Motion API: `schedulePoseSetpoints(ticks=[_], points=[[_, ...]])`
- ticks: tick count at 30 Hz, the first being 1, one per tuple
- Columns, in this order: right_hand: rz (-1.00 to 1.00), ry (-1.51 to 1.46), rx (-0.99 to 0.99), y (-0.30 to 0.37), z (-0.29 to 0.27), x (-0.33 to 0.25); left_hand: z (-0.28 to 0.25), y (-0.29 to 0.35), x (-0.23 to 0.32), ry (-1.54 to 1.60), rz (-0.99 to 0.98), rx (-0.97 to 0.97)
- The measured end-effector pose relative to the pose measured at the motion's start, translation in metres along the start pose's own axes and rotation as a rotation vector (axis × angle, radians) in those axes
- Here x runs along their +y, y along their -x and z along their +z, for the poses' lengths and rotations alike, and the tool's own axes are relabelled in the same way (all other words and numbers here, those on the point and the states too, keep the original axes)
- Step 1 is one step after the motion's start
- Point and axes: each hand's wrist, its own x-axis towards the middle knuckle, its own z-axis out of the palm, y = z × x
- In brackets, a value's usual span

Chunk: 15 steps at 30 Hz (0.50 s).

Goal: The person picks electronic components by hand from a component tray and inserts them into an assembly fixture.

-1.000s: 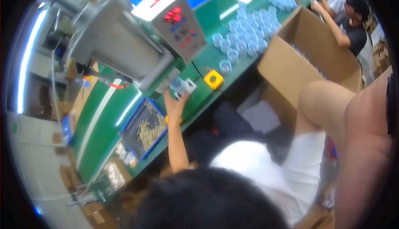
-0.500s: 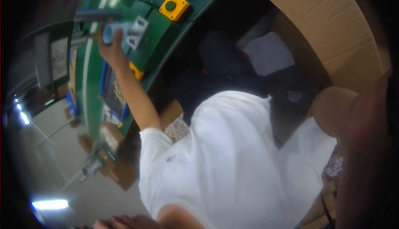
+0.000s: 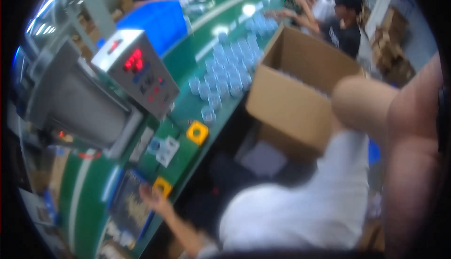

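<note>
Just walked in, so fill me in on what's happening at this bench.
The person's left hand is by the lower yellow box, near a blue-rimmed tray of small pale parts; blur hides whether it holds anything. The right hand is out of view. One bluish cup is at the white fixture, near the grey machine with its lit red display. More bluish cups stand clustered on the green table, beside an open cardboard box.
</note>
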Motion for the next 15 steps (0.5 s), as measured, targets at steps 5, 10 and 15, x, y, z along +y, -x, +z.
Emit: schedulePoseSetpoints(ticks=[5,10,15], points=[[-0.090,-0.188,-0.018,0.068,-0.006,0.060,-0.025,-0.010,0.054,-0.197,-0.088,0.053],[-0.092,-0.319,0.156,0.091,-0.090,0.119,-0.056,-0.008,0.064,-0.551,-0.059,0.059],[-0.132,0.003,0.170,0.076,-0.024,0.244,-0.056,-0.018,0.055,-0.835,0.054,0.051]])
